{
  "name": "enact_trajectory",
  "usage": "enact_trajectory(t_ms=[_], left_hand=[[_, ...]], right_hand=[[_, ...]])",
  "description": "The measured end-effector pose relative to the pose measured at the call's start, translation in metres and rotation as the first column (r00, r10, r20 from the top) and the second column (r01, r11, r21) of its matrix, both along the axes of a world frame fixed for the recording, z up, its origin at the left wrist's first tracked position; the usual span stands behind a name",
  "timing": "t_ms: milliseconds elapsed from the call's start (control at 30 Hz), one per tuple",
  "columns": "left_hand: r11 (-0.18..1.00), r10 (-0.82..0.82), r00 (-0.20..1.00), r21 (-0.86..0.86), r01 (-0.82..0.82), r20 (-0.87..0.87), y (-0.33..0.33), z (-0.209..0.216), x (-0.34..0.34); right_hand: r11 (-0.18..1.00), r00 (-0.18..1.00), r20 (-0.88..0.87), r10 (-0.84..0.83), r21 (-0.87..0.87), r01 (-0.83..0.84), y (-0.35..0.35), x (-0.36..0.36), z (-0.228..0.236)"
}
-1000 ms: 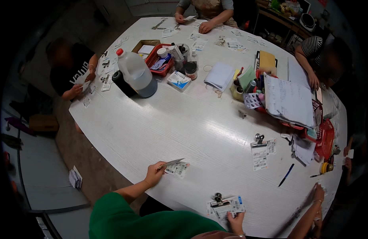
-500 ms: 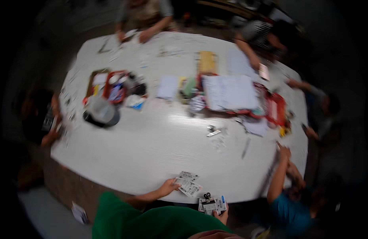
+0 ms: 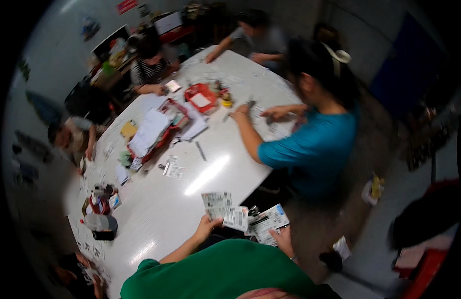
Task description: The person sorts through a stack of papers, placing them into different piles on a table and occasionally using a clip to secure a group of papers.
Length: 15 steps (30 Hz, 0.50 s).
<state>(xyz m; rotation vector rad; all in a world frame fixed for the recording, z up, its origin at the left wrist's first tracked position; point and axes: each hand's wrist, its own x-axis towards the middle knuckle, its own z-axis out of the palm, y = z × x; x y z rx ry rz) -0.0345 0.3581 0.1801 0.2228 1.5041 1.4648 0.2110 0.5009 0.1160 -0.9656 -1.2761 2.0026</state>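
Observation:
My left hand (image 3: 206,226) is closed on two white printed labels (image 3: 234,218), fanned out over the near edge of the table. To its right, my right hand (image 3: 284,238) grips a small stack of printed cards (image 3: 272,221), one with a blue mark at a corner. A dark clip (image 3: 253,211) sits at the top of that stack. The left hand's labels touch or overlap the stack's left side; I cannot tell which.
On the white table (image 3: 163,212) lie a pile of papers (image 3: 150,130), a red basket (image 3: 200,97), a grey pen-like stick (image 3: 200,151) and a translucent jug (image 3: 100,225). A co-worker in a blue shirt (image 3: 312,149) works at the right; several others sit around.
The view has swung right, so the table now slants and the blue-shirted person shows larger. My left hand's labels have come close against the clipped stack in my right hand.

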Motion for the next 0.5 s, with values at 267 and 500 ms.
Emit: enact_trajectory(t_ms=[267,500], left_hand=[[0.831,-0.545,0.778,0.324,0.452,0.312,0.206,0.054,0.119],[0.567,-0.821,0.498,0.489,0.663,0.277,0.308,0.073,0.185]], right_hand=[[0.701,0.702,-0.037,-0.712,0.029,0.713,0.052,0.164,0.092],[0.396,0.423,-0.012,-0.906,0.324,0.859,0.068,0.171,0.174]])
